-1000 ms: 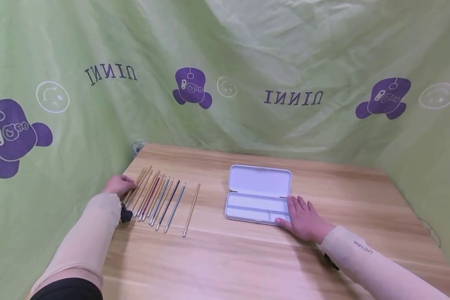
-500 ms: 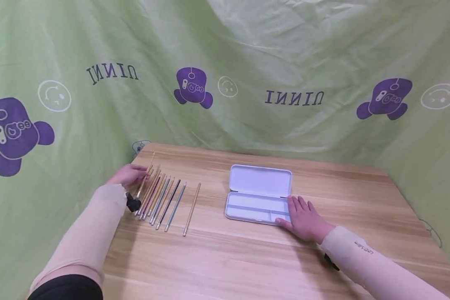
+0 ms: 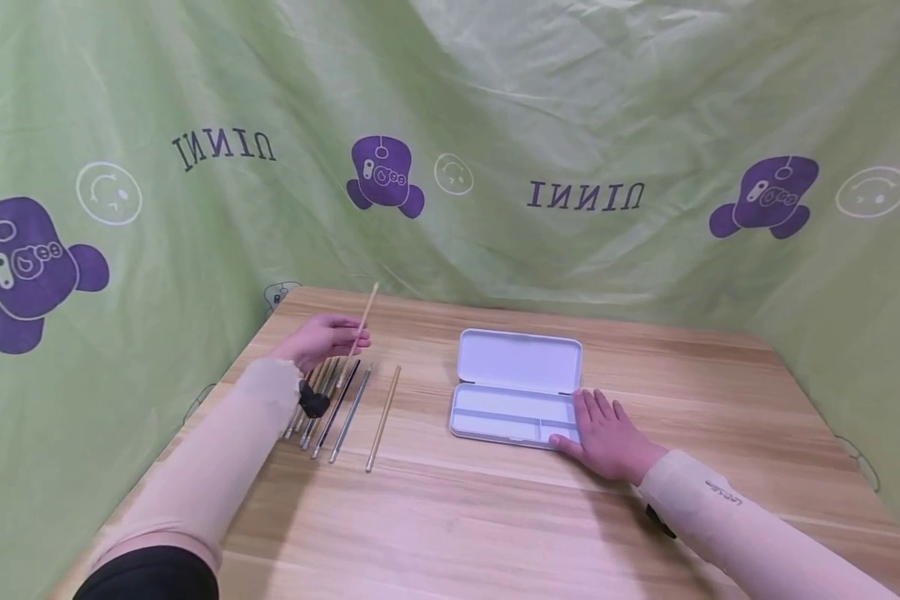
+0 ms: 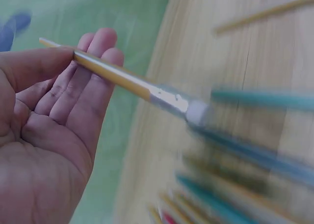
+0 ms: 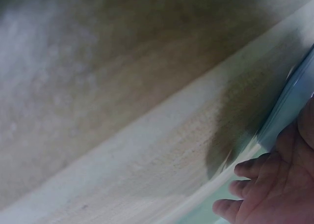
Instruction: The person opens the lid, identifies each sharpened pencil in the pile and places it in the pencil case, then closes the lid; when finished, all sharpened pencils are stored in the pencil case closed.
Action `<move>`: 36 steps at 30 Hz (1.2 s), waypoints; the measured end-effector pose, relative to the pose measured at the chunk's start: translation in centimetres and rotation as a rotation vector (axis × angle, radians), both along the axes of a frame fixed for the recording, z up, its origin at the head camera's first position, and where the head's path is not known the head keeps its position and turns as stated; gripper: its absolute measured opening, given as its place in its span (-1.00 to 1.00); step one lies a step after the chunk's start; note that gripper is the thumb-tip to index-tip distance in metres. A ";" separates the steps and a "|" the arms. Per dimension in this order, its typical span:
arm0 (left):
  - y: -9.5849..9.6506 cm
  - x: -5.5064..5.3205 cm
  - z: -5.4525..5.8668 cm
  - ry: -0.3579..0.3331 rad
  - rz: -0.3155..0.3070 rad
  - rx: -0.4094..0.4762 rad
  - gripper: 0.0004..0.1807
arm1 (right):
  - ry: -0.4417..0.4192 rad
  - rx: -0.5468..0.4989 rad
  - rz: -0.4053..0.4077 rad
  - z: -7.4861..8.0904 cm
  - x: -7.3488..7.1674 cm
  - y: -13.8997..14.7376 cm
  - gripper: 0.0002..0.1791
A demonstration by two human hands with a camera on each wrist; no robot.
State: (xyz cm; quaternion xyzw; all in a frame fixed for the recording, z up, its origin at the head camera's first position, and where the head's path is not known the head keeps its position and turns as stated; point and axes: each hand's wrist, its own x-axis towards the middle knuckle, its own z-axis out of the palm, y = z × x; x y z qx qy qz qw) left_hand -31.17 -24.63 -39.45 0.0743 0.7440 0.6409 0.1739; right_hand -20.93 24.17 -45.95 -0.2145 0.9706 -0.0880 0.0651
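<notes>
Cloth (image 3: pixel 495 100) is hung behind. Above other pencils (image 3: pixel 352 413), one pencil (image 4: pixel 127 81), likely light, stiff, best held mid-shaft, is pinched by the left hand (image 3: pixel 322 337); the case (image 3: pixel 520 360) is touched by the straight-fingered right hand (image 3: pixel 607 437).

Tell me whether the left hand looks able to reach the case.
Probably yes: nothing tall stands between the left hand and the case, its lid is open, and the right hand rests at only one end.

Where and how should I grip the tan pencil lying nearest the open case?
Probably mid-shaft: pinch the tan pencil from above, across its long sides. It lies flat on the table, slim and straight, with a gap between it and the blue-grey pencil.
</notes>
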 end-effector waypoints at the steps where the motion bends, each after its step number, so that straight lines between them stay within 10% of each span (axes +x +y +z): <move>1: 1.1 0.1 0.3 0.007 -0.023 -0.026 -0.50 | 0.001 -0.001 0.001 0.0 0.0 0.0 0.09; 8: 8.7 0.8 2.2 0.179 -0.210 -0.272 -0.58 | 0.003 -0.039 0.006 0.2 -0.1 0.1 0.11; 13: 12.6 0.9 2.7 0.214 -0.305 -0.290 -0.61 | 0.000 -0.017 -0.001 -0.2 -0.1 0.2 0.12; 19: 15.7 0.6 1.9 0.208 -0.361 -0.315 -0.63 | 0.025 -0.035 -0.019 -1.7 -0.6 0.7 0.17; 36: 23.4 0.5 -0.7 0.504 -0.585 -0.742 -0.80 | 0.064 0.000 -0.050 -1.4 -0.3 0.6 0.16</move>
